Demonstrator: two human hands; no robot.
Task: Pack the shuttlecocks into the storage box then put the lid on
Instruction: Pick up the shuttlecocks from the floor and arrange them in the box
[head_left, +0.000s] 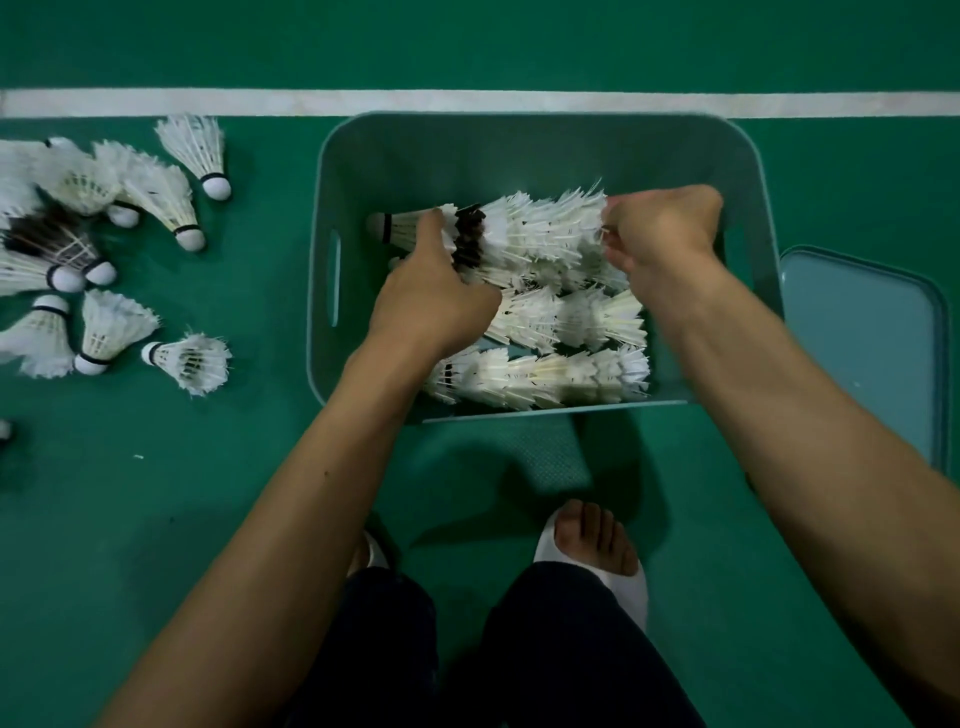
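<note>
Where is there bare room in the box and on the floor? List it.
In the box, the far strip between the back wall and the top row of shuttlecocks is bare. The floor between the box and the loose shuttlecocks is free, as is the floor beyond the white line. The right is crowded by the lid.

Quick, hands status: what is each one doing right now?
Left hand: closed on the cork end of the nested row of shuttlecocks inside the storage box.
Right hand: closed on the same row's feather end.
</note>
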